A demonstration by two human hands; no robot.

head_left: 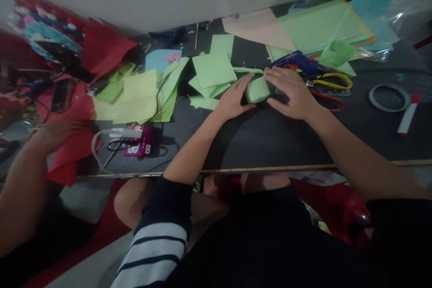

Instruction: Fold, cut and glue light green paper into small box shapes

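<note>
A small light-green folded paper [258,90] lies on the dark table between my two hands. My left hand [233,100] grips its left side, thumb along the lower edge and fingers along the upper left. On the other side, my right hand [293,93] curves round it, fingertips at the upper right corner and thumb at the lower right. A thin rolled green paper strip [249,70] runs just behind the fingers. Left of my hands is a stack of light-green paper squares [215,69]. Scissors with a yellow handle loop [334,81] and a purple glue gun [297,60] lie beyond my right hand.
Yellow paper sheets [138,92] and a purple power adapter [139,141] with cables lie leftward. At right are a tape roll [373,103], a marker [408,116] and green sheets [324,24] in plastic. Another person's hand [60,131] rests on red paper [76,144] at far left.
</note>
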